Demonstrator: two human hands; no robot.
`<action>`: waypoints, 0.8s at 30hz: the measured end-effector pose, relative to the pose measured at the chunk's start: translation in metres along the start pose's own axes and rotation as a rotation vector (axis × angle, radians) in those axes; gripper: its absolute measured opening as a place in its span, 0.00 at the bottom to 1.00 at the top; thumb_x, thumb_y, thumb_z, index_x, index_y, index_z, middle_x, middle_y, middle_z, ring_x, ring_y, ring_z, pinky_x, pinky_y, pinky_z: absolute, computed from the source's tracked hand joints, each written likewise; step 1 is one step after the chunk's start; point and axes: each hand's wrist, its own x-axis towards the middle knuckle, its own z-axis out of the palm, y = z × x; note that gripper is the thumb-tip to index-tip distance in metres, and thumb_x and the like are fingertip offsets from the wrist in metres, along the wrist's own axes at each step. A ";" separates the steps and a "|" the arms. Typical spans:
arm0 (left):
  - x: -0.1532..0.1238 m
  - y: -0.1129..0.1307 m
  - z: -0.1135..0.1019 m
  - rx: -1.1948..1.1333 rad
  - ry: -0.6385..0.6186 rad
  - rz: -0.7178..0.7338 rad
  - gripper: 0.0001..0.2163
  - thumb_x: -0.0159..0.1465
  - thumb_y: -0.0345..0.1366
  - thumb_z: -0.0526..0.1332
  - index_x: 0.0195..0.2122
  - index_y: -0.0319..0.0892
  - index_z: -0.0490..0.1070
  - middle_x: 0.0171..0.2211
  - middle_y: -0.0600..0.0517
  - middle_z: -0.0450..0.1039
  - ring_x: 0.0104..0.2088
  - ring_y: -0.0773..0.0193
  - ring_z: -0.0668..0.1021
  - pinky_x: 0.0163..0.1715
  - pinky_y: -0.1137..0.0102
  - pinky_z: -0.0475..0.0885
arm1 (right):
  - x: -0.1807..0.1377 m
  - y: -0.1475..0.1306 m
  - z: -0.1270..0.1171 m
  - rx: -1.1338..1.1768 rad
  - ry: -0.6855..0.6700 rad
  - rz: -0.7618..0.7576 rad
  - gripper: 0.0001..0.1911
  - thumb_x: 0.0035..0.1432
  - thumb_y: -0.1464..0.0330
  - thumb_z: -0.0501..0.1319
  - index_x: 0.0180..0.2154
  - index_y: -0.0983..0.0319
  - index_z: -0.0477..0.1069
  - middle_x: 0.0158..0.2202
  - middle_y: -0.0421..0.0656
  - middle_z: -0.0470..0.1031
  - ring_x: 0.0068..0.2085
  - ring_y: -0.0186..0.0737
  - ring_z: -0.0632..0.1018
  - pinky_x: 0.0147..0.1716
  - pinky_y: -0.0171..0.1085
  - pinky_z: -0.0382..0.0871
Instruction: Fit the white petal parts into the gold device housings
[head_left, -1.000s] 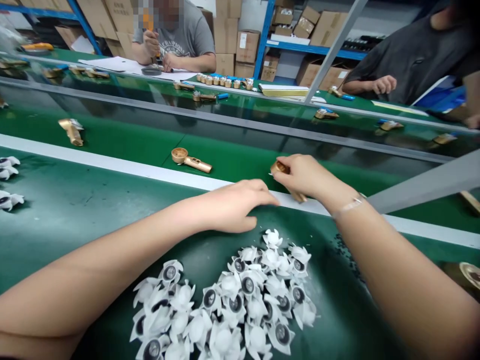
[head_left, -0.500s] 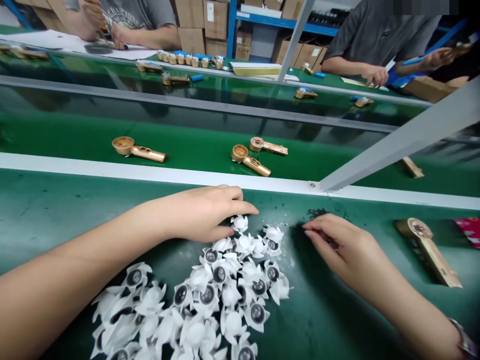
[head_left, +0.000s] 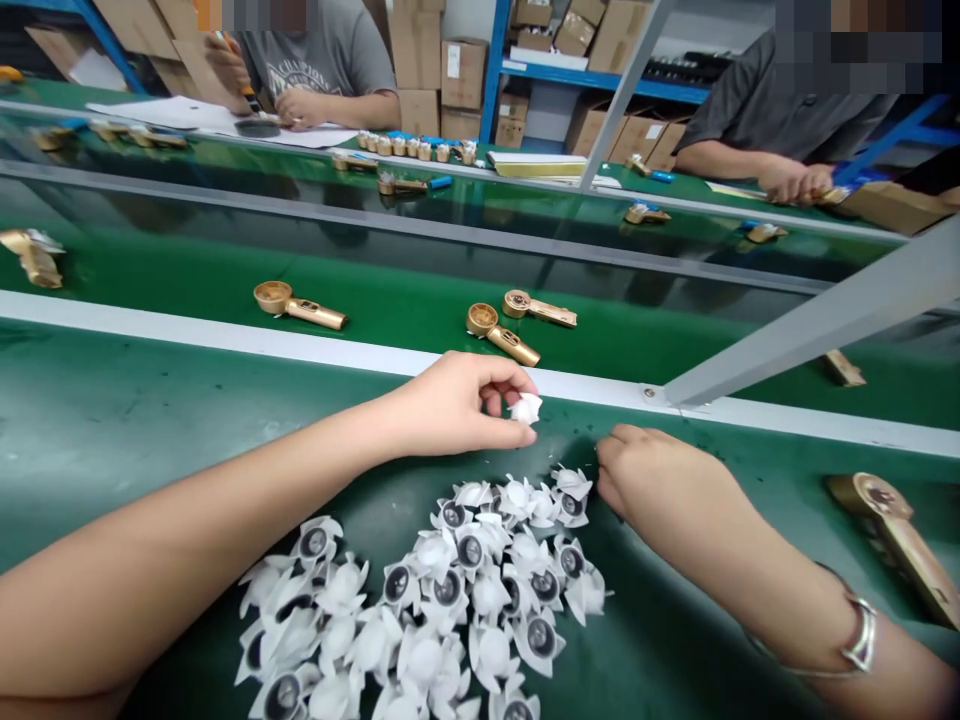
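thumb and forefinger of the left hand (head_left: 450, 405) pinch one white part (head_left: 525, 408) at mid-frame, just above the heap (head_left: 450, 610) of like parts in the lower middle. a light grip by the edge seems wise, as its petals look thin. the right hand (head_left: 660, 490) rests curled beside the heap, right of centre; i cannot tell if it holds anything. a gold tool (head_left: 892, 540) lies at the right edge on the green bench (head_left: 112, 420). across the middle, the belt (head_left: 187, 275) carries more gold tools (head_left: 501, 333). two people (head_left: 330, 60) and boxes (head_left: 461, 70) line the top.
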 end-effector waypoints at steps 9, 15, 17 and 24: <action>-0.005 0.011 0.011 -0.874 -0.010 -0.056 0.21 0.46 0.25 0.77 0.41 0.38 0.76 0.34 0.54 0.80 0.34 0.71 0.81 0.44 0.71 0.76 | 0.032 -0.017 -0.072 0.737 0.452 -0.083 0.07 0.62 0.69 0.56 0.30 0.57 0.68 0.28 0.40 0.71 0.27 0.35 0.71 0.23 0.35 0.62; -0.005 0.013 0.013 -0.923 0.006 -0.033 0.18 0.46 0.25 0.78 0.37 0.38 0.76 0.33 0.54 0.80 0.33 0.69 0.83 0.41 0.71 0.79 | 0.031 -0.018 -0.063 0.744 0.510 -0.124 0.06 0.66 0.69 0.57 0.34 0.55 0.69 0.34 0.42 0.73 0.34 0.40 0.75 0.31 0.40 0.68; -0.005 0.013 0.014 -0.914 0.001 -0.040 0.19 0.46 0.26 0.78 0.38 0.39 0.76 0.32 0.53 0.81 0.33 0.68 0.83 0.41 0.70 0.80 | 0.030 -0.015 -0.060 0.722 0.515 -0.134 0.05 0.66 0.68 0.58 0.35 0.55 0.68 0.34 0.42 0.73 0.34 0.41 0.75 0.32 0.41 0.68; -0.005 0.011 0.014 -0.928 0.016 -0.024 0.17 0.47 0.26 0.78 0.36 0.38 0.76 0.32 0.53 0.81 0.33 0.68 0.84 0.41 0.70 0.79 | 0.029 -0.017 -0.063 0.562 0.592 -0.196 0.04 0.66 0.69 0.58 0.37 0.55 0.68 0.35 0.42 0.75 0.34 0.39 0.76 0.31 0.40 0.68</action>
